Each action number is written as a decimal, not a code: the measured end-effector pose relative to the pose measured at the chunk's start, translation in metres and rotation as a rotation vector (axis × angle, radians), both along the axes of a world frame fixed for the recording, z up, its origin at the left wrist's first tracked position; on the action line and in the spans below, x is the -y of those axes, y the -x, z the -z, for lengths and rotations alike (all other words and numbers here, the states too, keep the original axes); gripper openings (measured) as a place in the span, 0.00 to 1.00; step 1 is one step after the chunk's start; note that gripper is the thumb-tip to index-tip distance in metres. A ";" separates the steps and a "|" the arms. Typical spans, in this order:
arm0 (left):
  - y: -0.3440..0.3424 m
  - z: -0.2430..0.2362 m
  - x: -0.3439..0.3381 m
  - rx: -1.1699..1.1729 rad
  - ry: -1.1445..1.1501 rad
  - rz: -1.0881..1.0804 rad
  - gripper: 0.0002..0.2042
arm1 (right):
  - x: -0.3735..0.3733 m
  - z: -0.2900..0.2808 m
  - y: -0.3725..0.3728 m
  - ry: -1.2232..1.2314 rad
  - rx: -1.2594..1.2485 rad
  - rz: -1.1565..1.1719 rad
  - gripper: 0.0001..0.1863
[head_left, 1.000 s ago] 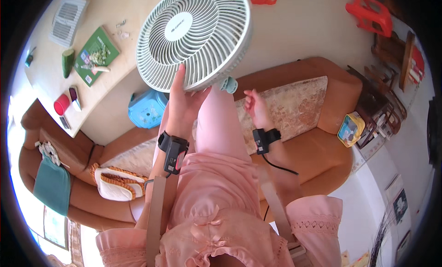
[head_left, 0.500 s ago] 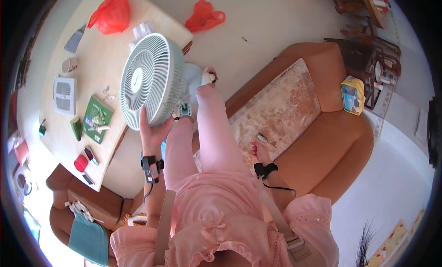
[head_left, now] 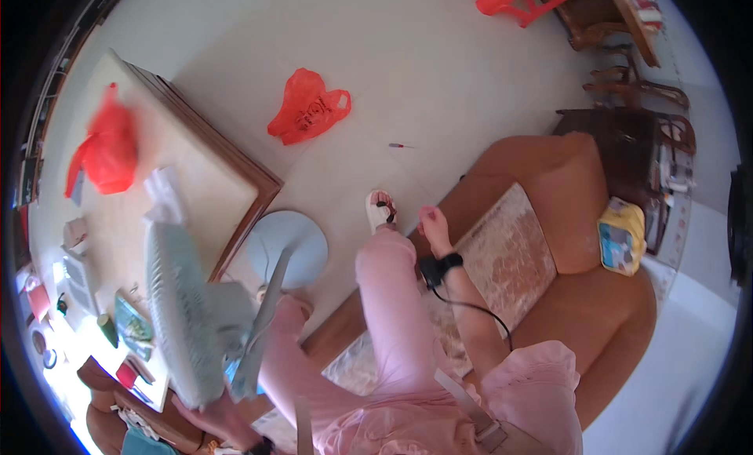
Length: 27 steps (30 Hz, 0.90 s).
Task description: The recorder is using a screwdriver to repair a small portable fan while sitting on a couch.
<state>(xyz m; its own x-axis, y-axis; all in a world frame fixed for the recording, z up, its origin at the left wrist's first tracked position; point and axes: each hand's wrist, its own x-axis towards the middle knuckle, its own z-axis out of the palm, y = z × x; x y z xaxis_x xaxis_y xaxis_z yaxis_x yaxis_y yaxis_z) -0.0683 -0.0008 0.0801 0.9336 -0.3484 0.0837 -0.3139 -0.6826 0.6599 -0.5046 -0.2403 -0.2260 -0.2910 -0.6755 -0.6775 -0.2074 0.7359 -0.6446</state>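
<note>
The person sits on a brown sofa [head_left: 596, 322] and holds a pale standing fan [head_left: 184, 314] at the lower left of the view. The left hand [head_left: 216, 416] is under the round grille, near its lower rim; its fingers seem to wrap the edge, but the blur hides them, so it is not possible to tell how tightly they press. The fan is tilted, its head low beside the counter [head_left: 196, 188] and its round base [head_left: 294, 247] raised over the floor [head_left: 439, 78].

The right hand [head_left: 433, 226] is apart from the fan, above the pink trouser knee, with fingers loosely curled and holding nothing.

The fan looks light for its size but top-heavy and awkward. The plastic grille is probably thin and bends easily, so it is a poor place for a grip. The stiff pole [head_left: 267, 314] between head and base, or the motor housing behind the grille, seems a safer place, with the second hand under the base.
</note>
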 end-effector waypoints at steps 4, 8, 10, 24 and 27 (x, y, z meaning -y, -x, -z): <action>0.001 0.031 0.020 -0.294 0.539 -0.355 0.21 | 0.112 0.189 0.031 0.138 -0.241 -0.140 0.31; 0.000 0.073 0.037 0.040 0.383 -0.314 0.20 | 0.167 0.293 0.015 0.094 -0.711 -0.365 0.33; -0.005 0.065 0.029 0.172 0.341 -0.319 0.19 | 0.175 0.306 -0.026 0.064 -0.637 -0.429 0.31; -0.032 0.070 -0.002 0.383 0.375 -0.284 0.19 | 0.190 0.288 -0.023 -0.053 -0.002 -0.244 0.07; -0.034 0.064 -0.021 0.415 0.406 -0.270 0.20 | 0.198 0.222 -0.038 0.132 0.242 -0.326 0.06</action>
